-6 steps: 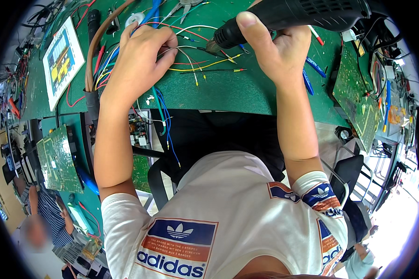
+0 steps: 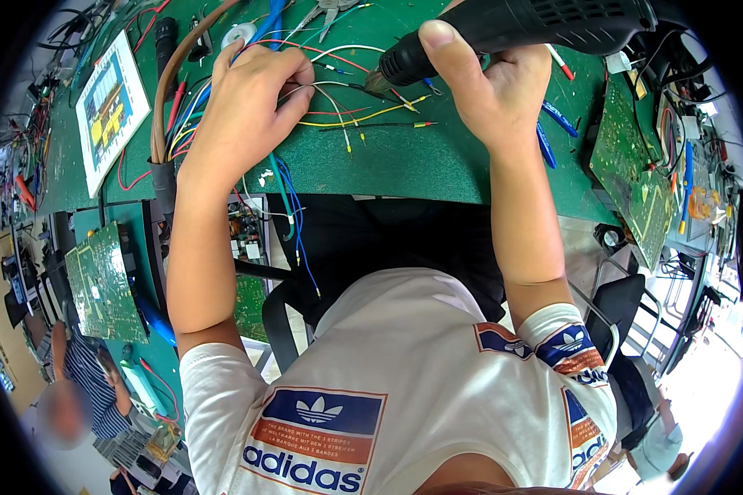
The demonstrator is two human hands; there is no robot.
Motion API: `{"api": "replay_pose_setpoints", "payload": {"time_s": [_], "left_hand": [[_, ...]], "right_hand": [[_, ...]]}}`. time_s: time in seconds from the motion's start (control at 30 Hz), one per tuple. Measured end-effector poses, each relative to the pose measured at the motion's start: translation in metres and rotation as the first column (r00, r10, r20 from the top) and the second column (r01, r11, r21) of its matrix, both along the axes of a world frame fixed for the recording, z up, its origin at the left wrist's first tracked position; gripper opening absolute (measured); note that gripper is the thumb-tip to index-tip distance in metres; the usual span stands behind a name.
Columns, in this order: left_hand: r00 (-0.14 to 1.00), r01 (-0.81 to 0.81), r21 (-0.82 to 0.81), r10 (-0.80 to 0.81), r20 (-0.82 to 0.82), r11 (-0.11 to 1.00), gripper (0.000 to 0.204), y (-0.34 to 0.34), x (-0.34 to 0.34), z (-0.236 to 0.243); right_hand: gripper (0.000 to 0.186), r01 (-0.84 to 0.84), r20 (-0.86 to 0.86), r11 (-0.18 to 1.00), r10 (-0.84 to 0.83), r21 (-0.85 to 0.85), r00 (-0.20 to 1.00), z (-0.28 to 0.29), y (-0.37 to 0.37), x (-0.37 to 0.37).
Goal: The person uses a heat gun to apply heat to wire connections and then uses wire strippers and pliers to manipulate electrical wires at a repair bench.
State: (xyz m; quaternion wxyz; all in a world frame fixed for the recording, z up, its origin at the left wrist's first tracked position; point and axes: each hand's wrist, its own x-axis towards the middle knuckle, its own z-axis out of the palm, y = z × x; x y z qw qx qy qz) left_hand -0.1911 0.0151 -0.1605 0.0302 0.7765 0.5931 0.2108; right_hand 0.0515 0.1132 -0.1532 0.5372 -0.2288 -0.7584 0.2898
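My left hand [image 2: 254,107] is closed, thumb and index finger pinched on thin wires [image 2: 338,87] that fan across the green mat. My right hand [image 2: 495,95] grips a black heat gun [image 2: 545,25], thumb over its barrel; its metal nozzle [image 2: 376,81] points down-left at a short dark sleeve on a white wire, a little right of my left fingers. Red, yellow and black wires with small end ferrules lie around it. A thick brown cable [image 2: 161,120] runs left of my left hand, alongside blue and yellow wires.
Pliers [image 2: 324,16] lie at the back, blue-handled tools [image 2: 553,128] right of my right hand. A printed sheet [image 2: 111,107] lies left; circuit boards [image 2: 631,173] stand right and another [image 2: 103,280] lower left. Blue wires hang over the front edge. Other people [image 2: 99,384] are at lower left and right.
My hands and the heat gun hold the same position. The person at the far lower right has shifted slightly.
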Motion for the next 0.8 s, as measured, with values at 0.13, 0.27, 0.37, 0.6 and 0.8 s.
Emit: {"api": "replay_pose_setpoints", "payload": {"time_s": [0.13, 0.27, 0.37, 0.6, 0.8], "left_hand": [[1.0, -0.001, 0.005, 0.001, 0.0, 1.0, 0.007, 0.0, 0.0, 0.001], [1.0, 0.003, 0.006, -0.003, -0.003, 1.0, 0.007, 0.001, 0.0, 0.0], [1.0, 0.003, 0.002, -0.003, -0.001, 1.0, 0.007, 0.0, 0.0, 0.001], [1.0, 0.005, 0.056, -0.006, 0.012, 0.998, 0.007, 0.0, 0.002, 0.0], [1.0, 0.004, 0.014, -0.005, 0.004, 1.0, 0.008, 0.0, 0.0, 0.0]], "right_hand": [[0.018, -0.021, -0.024, 0.999, 0.022, 0.047, 0.999, 0.003, -0.001, -0.002], [0.019, -0.069, -0.118, 0.997, 0.072, 0.035, 0.99, -0.008, 0.007, -0.004], [0.019, -0.073, -0.108, 0.997, 0.075, 0.015, 0.991, -0.008, 0.006, -0.004], [0.016, -0.016, -0.035, 0.999, 0.015, -0.027, 0.999, 0.001, 0.0, 0.0], [0.016, 0.008, -0.009, 1.0, -0.007, 0.019, 1.0, 0.002, 0.001, 0.001]]}}
